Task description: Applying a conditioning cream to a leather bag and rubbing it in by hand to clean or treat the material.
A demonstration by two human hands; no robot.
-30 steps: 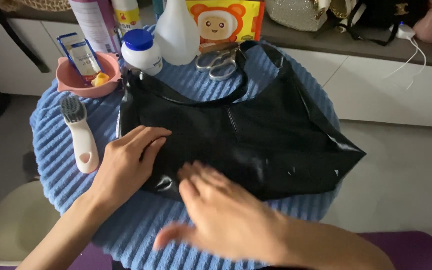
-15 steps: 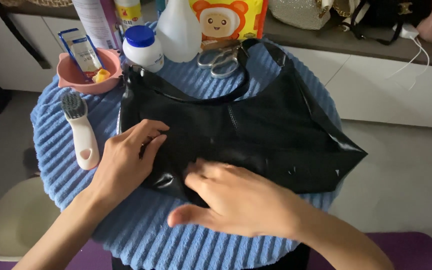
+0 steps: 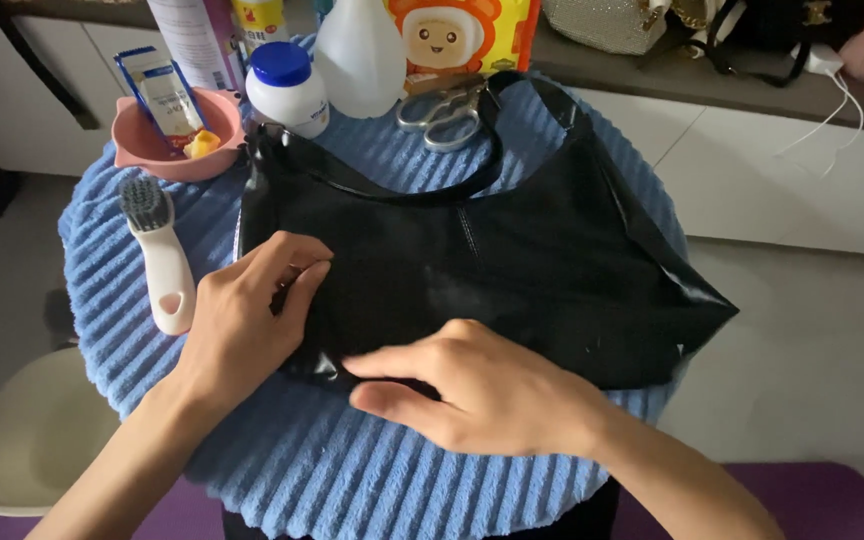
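Lying flat across a round worktop draped in blue ribbed towel (image 3: 352, 470), the black handbag (image 3: 512, 260) fills the middle, its right corner overhanging the towel edge, strap looping toward the back; bare towel shows only at the near rim and left side. Left hand (image 3: 247, 320) rests palm down on the bag's left end, fingers loosely spread, gripping nothing. Right hand (image 3: 482, 395) lies flat on the bag's near edge, fingers pointing left, thumb below on the towel, open. White-handled brush (image 3: 157, 250) lies just left of the bag. Behind: pink bowl (image 3: 147, 150) holding a blue-white tube, blue-capped white jar (image 3: 287, 85), translucent bottle (image 3: 357, 55), scissors (image 3: 442, 110), yellow-orange cartoon package (image 3: 462, 35).
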